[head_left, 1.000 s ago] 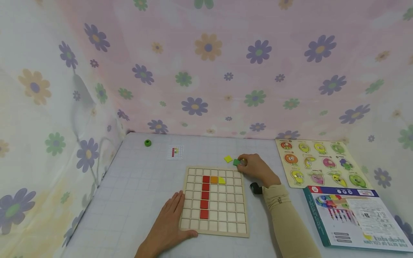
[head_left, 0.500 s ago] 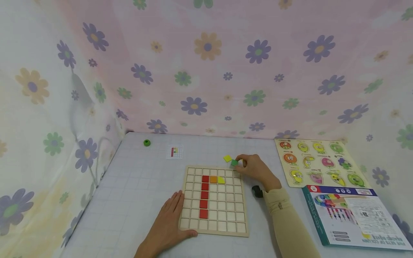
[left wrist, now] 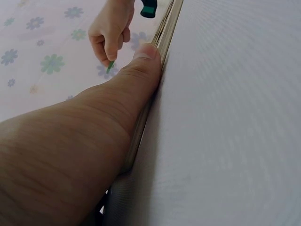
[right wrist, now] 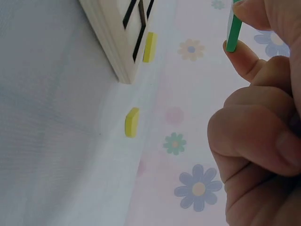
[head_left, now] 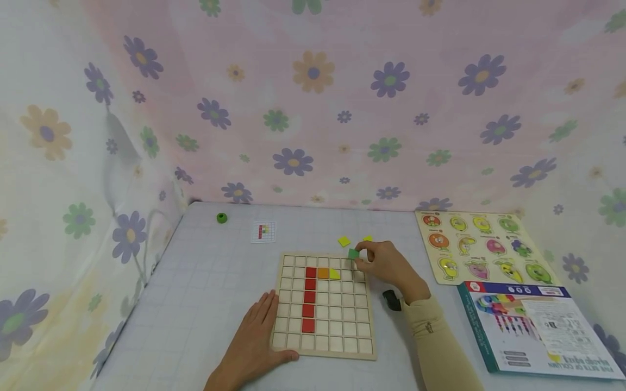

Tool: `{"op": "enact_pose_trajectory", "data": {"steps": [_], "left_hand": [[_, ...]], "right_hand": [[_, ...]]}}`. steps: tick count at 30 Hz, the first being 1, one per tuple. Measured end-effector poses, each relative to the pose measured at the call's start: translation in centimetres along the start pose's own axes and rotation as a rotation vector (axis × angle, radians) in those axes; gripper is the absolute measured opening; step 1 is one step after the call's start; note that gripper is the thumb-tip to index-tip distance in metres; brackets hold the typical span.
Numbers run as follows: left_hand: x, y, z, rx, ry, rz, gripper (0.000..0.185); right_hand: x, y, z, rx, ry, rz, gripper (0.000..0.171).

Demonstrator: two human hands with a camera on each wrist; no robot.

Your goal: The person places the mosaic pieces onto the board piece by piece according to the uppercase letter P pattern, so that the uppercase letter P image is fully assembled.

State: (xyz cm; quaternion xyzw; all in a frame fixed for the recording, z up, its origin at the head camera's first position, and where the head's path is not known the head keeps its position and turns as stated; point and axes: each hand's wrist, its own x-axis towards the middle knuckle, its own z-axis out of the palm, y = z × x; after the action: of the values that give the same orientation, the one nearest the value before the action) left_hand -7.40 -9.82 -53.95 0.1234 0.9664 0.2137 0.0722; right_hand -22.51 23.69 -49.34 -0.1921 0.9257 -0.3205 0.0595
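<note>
A wooden grid board (head_left: 337, 315) lies flat on the table. It holds a column of several red tiles (head_left: 309, 297), with an orange tile (head_left: 323, 273) and a yellow tile with a cut-off corner (head_left: 335, 273) beside the top one. My left hand (head_left: 251, 342) rests along the board's left side, fingers straight, its thumb on the near edge. Thumb and forefinger of my right hand (head_left: 386, 266) pinch a green square tile (head_left: 354, 253) above the board's far right part. In the right wrist view the green tile (right wrist: 233, 35) is held edge-on.
Two loose yellow tiles (head_left: 344, 241) lie beyond the board. A small pattern card (head_left: 263, 232) and a green bead (head_left: 222, 218) are at the far left. On the right are a fruit puzzle board (head_left: 481, 247) and a boxed set (head_left: 538, 331). Flowered cloth walls surround the table.
My right hand has lifted the green tile and brought it left and nearer, over the board's far edge. A second yellow tile now shows behind the hand. My left hand stays put.
</note>
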Motion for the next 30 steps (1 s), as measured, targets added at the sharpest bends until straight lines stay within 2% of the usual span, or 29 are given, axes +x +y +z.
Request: {"op": "enact_pose_trajectory", "data": {"steps": [12, 19, 30], "left_hand": [[0.1, 0.3, -0.1, -0.003, 0.002, 0.003, 0.131], [-0.1, 0.2, 0.0, 0.010, 0.016, 0.018, 0.131], [-0.2, 0.0, 0.0, 0.003, 0.001, 0.009, 0.132]], "right_hand": [[-1.1, -2.0, -0.5, -0.004, -0.016, -0.006, 0.027], [-1.7, -3.3, 0.4, -0.020, -0.027, -0.060, 0.024], [-2.6, -4.9, 1.5, -0.038, -0.050, -0.116, 0.020]]}}
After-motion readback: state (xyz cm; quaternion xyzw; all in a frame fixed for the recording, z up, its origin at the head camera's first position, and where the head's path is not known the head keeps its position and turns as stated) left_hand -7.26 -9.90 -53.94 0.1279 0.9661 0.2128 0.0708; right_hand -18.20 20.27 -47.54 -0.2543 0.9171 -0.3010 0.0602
